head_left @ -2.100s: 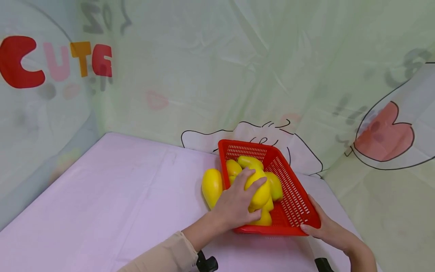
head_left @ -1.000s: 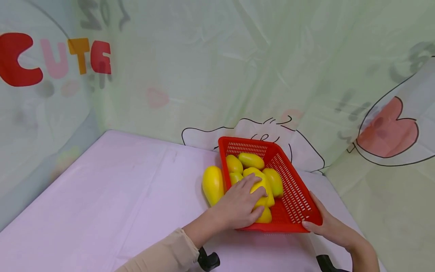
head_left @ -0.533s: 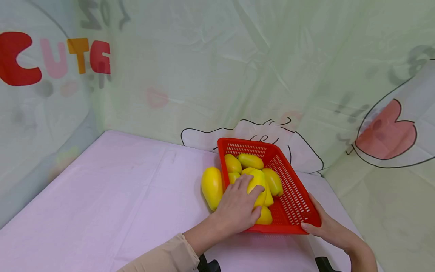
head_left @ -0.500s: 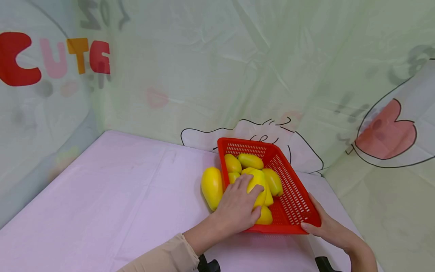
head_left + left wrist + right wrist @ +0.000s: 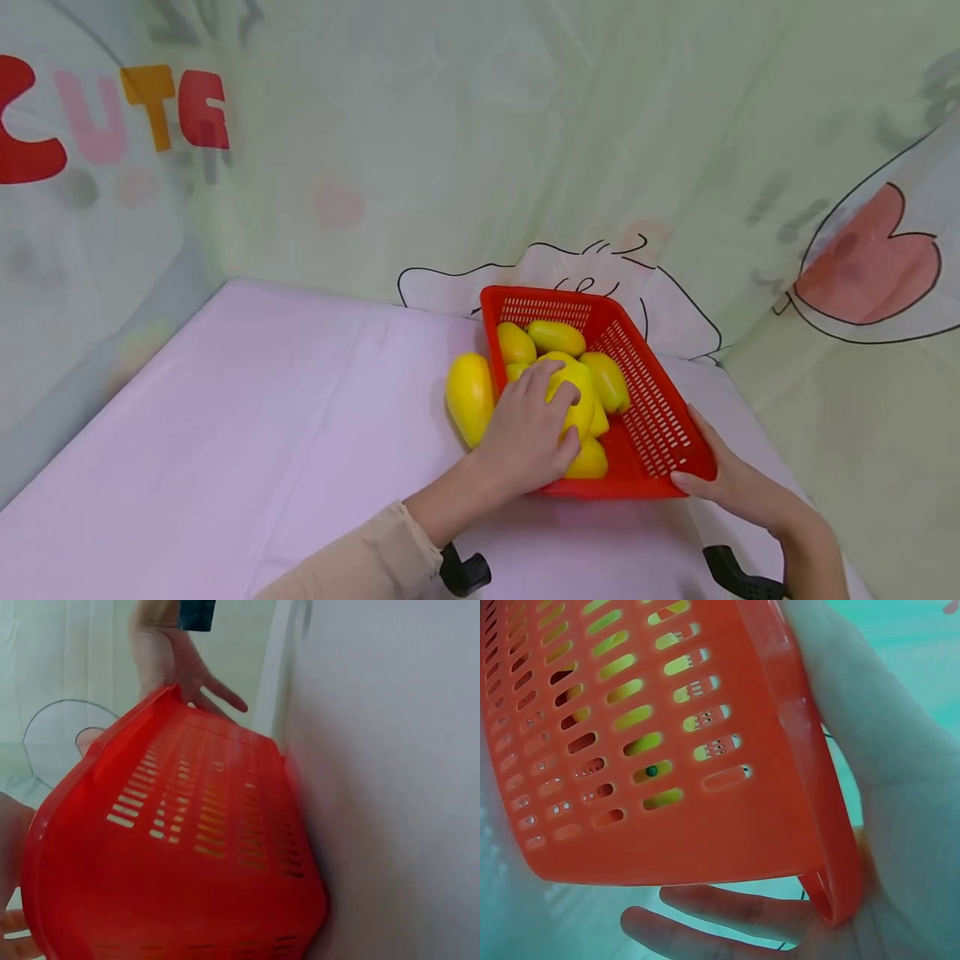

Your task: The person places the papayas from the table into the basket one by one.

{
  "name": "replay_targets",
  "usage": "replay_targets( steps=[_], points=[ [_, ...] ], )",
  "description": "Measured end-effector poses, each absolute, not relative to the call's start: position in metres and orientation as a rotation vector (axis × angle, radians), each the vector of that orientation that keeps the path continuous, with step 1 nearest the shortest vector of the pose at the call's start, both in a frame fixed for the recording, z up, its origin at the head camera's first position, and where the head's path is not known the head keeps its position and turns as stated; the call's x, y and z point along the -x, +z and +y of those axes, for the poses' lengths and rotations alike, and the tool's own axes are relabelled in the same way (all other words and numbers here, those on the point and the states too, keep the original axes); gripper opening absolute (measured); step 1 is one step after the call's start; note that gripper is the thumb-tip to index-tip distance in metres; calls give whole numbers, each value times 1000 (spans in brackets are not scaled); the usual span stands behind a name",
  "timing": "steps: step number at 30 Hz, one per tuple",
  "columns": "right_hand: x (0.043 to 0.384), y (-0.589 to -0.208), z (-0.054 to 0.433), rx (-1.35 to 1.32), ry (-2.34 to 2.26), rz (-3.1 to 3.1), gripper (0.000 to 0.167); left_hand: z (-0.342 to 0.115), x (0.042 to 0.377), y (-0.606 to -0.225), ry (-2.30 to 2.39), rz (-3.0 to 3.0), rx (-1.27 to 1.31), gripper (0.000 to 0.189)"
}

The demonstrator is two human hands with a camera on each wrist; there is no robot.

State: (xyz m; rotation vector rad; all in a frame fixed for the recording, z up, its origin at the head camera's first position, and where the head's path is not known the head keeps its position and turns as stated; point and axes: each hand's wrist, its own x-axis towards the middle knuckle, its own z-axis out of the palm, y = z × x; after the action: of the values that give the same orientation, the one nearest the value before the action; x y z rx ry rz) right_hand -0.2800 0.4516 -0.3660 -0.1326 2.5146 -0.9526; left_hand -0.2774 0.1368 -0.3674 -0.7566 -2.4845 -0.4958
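In the head view, a red plastic basket (image 5: 648, 487) with slotted walls holds several yellow fruits that look like mangoes. My left hand (image 5: 521, 433) reaches over its near left side, fingers curled round a yellow mango (image 5: 573, 400) that lies on the pile; the hand partly hides it. The right hand (image 5: 750, 492) grips the basket's near right corner, thumb on the rim. In the right wrist view, its other fingers (image 5: 712, 930) extend beneath the rim, outside the wall. The left wrist view shows mainly the basket's outer wall (image 5: 165, 885).
One large yellow mango (image 5: 470, 400) lies on the pale tablecloth (image 5: 300, 417), against the basket's left side. Behind the table hangs a printed curtain (image 5: 420, 150). Black wrist-worn mounts (image 5: 465, 575) show near the bottom edge.
My left hand has lowered its mango onto the fruit in the basket, and its fingers look more bent now. The right hand keeps its grip on the corner. The head view has shifted slightly.
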Motion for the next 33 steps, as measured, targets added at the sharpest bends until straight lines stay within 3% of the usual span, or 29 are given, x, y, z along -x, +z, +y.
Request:
replay_targets(
  steps=[9,17,21,28,33],
  points=[
    [283,-363,450,152,-931,2546,105,97,309,-348,-711,-2543,467,42],
    [280,-360,447,150,-938,2542,105,66,325,-345,-763,-2830,251,63],
    [279,-362,447,144,-949,2528,105,65,328,-353,-743,-2974,282,72],
    [280,-364,448,149,-943,2531,105,69,332,-365,-763,-3078,445,59],
    [281,-362,448,162,-969,2526,105,66,332,-366,-842,-3077,500,63]
  ],
)
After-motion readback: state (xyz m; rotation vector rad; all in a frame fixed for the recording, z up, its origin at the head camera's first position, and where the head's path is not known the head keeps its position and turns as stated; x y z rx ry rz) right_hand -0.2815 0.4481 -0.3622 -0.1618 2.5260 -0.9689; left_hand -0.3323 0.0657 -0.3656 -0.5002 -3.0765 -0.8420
